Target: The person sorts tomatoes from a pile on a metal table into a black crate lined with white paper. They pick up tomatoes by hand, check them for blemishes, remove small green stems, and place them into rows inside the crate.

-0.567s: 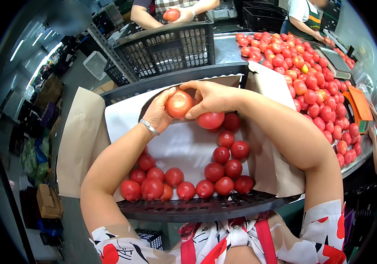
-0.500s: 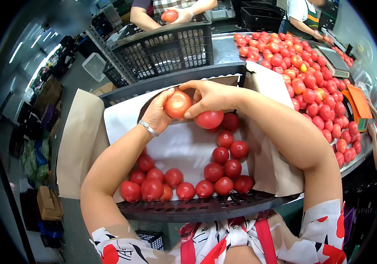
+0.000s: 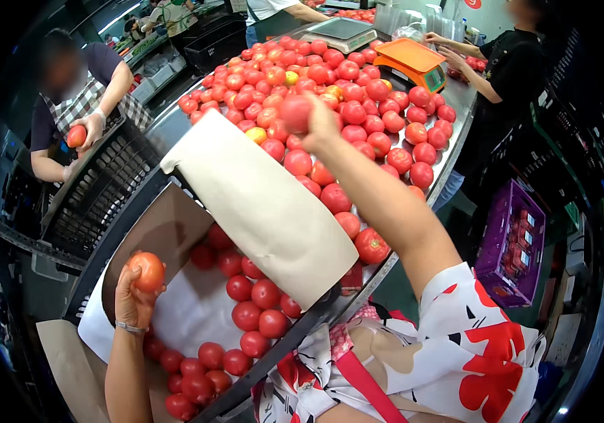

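My left hand [image 3: 135,302], a bracelet at its wrist, holds an orange-red tomato [image 3: 148,272] over the crate [image 3: 263,374]. The crate is dark, lined with paper, and holds several red tomatoes [image 3: 265,294] along its near and right sides. Part of them is hidden under the brown paper flap [image 3: 266,211]. Over the big tomato pile, my right hand [image 3: 321,125] is closed on a red tomato [image 3: 295,113], slightly smeared by motion. The tomato pile [image 3: 340,130] spreads across a metal table to the right of the crate; a few tomatoes in it are yellowish.
On the table's far side stand an orange scale [image 3: 411,60] and a grey scale [image 3: 340,32]. A co-worker at left holds a tomato [image 3: 76,136] by a black basket [image 3: 101,194]. Another person works at the table's right. A purple crate [image 3: 512,243] with packed tomatoes stands lower right.
My view has turned right. My right hand has left the tomato in my left hand and reached out over the pile, where it grips a red tomato. My left hand keeps its tomato.
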The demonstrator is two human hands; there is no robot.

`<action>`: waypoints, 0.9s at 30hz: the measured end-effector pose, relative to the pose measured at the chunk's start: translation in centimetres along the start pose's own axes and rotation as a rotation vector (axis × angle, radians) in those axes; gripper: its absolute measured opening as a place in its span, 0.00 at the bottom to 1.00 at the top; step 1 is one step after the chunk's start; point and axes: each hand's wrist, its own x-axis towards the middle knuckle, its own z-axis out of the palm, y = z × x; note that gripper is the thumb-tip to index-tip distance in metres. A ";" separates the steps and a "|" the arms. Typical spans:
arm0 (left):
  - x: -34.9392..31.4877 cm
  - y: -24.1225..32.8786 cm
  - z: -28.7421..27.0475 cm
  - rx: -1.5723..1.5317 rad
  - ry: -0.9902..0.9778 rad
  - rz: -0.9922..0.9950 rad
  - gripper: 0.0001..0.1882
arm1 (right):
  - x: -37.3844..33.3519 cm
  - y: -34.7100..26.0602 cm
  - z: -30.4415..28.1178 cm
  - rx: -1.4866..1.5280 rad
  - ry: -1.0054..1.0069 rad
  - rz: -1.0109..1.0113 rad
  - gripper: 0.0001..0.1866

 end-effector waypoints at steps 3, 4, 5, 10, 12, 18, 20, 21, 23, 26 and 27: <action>-0.2 0.1 0.3 -0.011 -0.013 -0.027 0.28 | 4.3 -3.5 -6.9 -0.027 0.234 -0.186 0.18; -0.5 0.3 0.5 -0.020 -0.010 -0.036 0.27 | 4.9 -4.3 -8.2 -0.050 0.312 -0.244 0.18; -0.3 0.2 0.5 -0.017 -0.021 -0.039 0.28 | 5.9 -5.0 -9.7 -0.039 0.356 -0.253 0.18; -0.1 0.6 1.3 0.059 -0.116 -0.012 0.28 | 6.8 -8.9 -10.1 -0.102 0.087 -0.144 0.20; -0.7 1.6 2.3 0.059 -0.182 0.020 0.29 | 6.1 -9.8 -5.6 -0.068 -0.172 -0.023 0.09; -3.4 2.9 3.0 0.091 -0.079 0.142 0.30 | -11.0 -2.1 13.2 -0.744 -1.130 -0.194 0.19; -4.9 3.4 3.4 0.115 -0.031 0.187 0.30 | -16.1 0.7 16.1 -1.209 -1.484 -0.172 0.23; -5.5 3.6 3.6 0.135 0.001 0.197 0.30 | -17.0 3.3 16.2 -1.310 -1.665 -0.312 0.28; -6.2 3.7 3.6 0.194 0.066 0.238 0.30 | -19.6 6.7 16.5 -1.659 -1.902 -0.520 0.37; -7.5 3.2 2.3 0.268 0.201 0.285 0.28 | -21.6 10.6 15.3 -1.587 -1.918 -0.522 0.35; -7.9 2.7 1.8 0.319 0.270 0.369 0.26 | -21.6 12.0 14.8 -1.467 -1.898 -0.526 0.35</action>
